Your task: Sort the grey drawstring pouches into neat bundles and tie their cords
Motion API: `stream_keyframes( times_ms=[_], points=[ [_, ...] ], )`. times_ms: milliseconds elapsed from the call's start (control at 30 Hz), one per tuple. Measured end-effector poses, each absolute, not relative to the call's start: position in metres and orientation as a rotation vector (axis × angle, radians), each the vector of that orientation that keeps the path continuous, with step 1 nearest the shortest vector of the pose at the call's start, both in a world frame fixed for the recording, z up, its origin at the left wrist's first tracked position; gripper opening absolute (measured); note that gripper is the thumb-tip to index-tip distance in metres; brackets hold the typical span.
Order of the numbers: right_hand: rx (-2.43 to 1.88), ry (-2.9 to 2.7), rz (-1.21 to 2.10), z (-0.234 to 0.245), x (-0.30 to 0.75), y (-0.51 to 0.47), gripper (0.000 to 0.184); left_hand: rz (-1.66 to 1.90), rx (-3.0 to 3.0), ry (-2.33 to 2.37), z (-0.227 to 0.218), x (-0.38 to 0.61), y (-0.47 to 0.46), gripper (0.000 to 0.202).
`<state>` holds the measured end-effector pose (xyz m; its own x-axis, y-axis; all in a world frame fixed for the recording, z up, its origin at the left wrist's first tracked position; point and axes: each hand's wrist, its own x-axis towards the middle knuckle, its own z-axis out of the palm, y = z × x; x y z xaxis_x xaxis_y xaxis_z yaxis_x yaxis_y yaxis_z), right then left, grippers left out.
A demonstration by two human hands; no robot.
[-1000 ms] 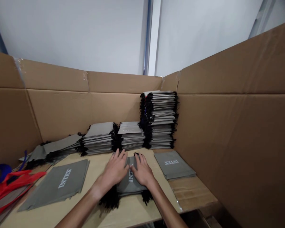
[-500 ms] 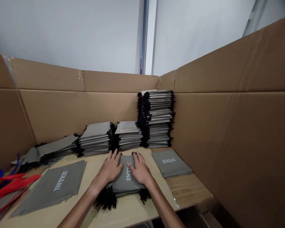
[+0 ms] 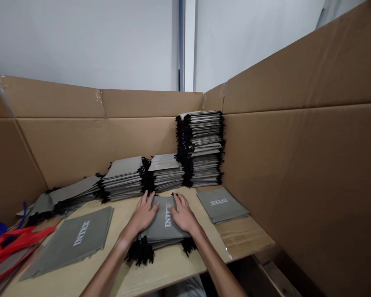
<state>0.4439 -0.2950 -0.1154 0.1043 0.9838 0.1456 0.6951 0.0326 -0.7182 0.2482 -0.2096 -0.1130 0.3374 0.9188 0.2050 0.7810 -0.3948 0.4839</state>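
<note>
Gray fabric stacks (image 3: 162,232) on tabletop (image 3: 165,266)

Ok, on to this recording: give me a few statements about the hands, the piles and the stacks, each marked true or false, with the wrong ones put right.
1. The left hand and the right hand lie on one grey pile. True.
2. The tallest stack stands at the left end of the back row. False: it stands at the right end.
3. Black cords stick out at the near end of the pile under the hands. True.
4. The grey piece at the right is unprinted on top. False: it reads INTEX.
5. Red straps lie at the far left of the view. True.
</note>
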Motion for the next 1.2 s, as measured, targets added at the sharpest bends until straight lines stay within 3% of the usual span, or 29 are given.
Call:
stream_keyframes(
  times_ms=[467, 1200],
  points=[
    [-1.694, -1.577, 0.589, -0.125, 0.447, -0.288, 0.064, 0.773, 2.105, 1.561, -0.120, 0.246, -0.203, 0.079],
    [-1.684, -1.563, 0.651, -0.125, 0.449, -0.287, 0.064, 0.853, 2.100, 1.500, -0.140, 0.240, -0.187, 0.075]
  ],
)
